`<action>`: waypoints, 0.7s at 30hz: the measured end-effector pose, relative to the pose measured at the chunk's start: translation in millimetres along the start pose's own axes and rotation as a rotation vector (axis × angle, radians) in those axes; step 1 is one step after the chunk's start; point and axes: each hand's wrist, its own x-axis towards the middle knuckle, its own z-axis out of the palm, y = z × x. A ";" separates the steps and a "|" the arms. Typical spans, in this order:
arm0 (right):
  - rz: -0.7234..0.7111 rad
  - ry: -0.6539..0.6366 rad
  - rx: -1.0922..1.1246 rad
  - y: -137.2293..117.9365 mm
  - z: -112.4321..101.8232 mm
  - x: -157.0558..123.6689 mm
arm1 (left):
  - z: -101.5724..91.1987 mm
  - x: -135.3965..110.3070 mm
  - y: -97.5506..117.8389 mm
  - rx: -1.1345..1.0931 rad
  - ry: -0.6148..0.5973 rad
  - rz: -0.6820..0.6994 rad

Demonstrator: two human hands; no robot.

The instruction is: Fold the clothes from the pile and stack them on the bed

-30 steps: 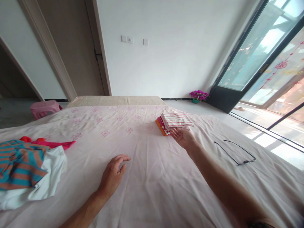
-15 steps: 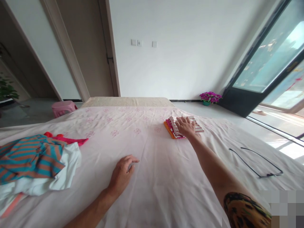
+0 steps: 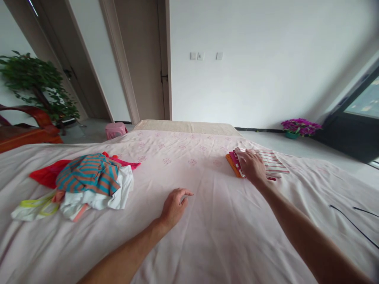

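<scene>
My right hand point(image 3: 253, 165) lies flat, fingers stretched out, on the left part of a white cloth with red stripes point(image 3: 274, 161). That striped cloth tops a small folded stack; the edges of an orange garment point(image 3: 233, 165) and a magenta one show beneath it on the left. Over the middle of the bed my left hand point(image 3: 175, 207) holds nothing, its fingers loosely bent and the thumb apart from the index finger. To its left is a loose heap of clothes, with a teal-and-brown striped garment point(image 3: 89, 173) on top of white point(image 3: 122, 187) and red point(image 3: 49, 173) ones.
A pale pink flowered sheet point(image 3: 204, 244) covers the bed. The dark temples of a pair of glasses point(image 3: 352, 225) show at the right edge. Beyond the bed are a pink stool point(image 3: 115, 130), purple flowers point(image 3: 300, 127), a leafy plant point(image 3: 35, 79) and a wooden chair point(image 3: 32, 124).
The view has turned left, bringing the whole heap, plant and chair into sight. My right hand now rests farther left on the striped cloth. My left hand keeps its loose shape.
</scene>
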 end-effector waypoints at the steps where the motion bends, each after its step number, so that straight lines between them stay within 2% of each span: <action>1: -0.089 0.013 0.064 -19.3 1.3 -10.3 | 0.1 -0.3 0.2 -0.013 0.000 -0.008; 2: -0.163 0.004 0.117 -38.4 4.7 -21.5 | -0.3 -0.2 0.0 -0.029 -0.001 -0.012; 4: -0.266 -0.109 0.186 -72.2 16.6 -44.0 | -5.0 1.6 -2.6 -0.061 -0.008 -0.006; 7: -0.249 -0.295 0.205 -102.0 38.6 -68.8 | -30.7 9.9 -14.6 -0.029 0.013 0.033; 9: -0.229 -0.359 0.202 -107.4 49.0 -76.0 | -64.4 17.3 -27.5 0.103 0.076 0.041; 12: -0.246 -0.360 0.193 -104.8 54.4 -77.1 | -133.3 23.1 -50.3 0.429 0.219 -0.008; 14: -0.263 -0.342 0.181 -102.5 54.2 -76.1 | -181.1 19.3 -66.1 0.703 0.315 -0.102; 16: -0.274 -0.329 0.166 -101.8 54.0 -75.8 | -222.5 9.6 -83.2 0.879 0.435 -0.225; 19: -0.287 -0.314 0.144 -102.8 55.1 -76.5 | -266.6 -8.5 -110.2 0.927 0.524 -0.435; 20: -0.292 -0.308 0.138 -103.1 55.7 -76.8 | -277.0 -13.4 -117.7 0.896 0.537 -0.468; 21: -0.297 -0.303 0.132 -103.3 56.1 -77.1 | -285.7 -17.1 -123.0 0.834 0.508 -0.443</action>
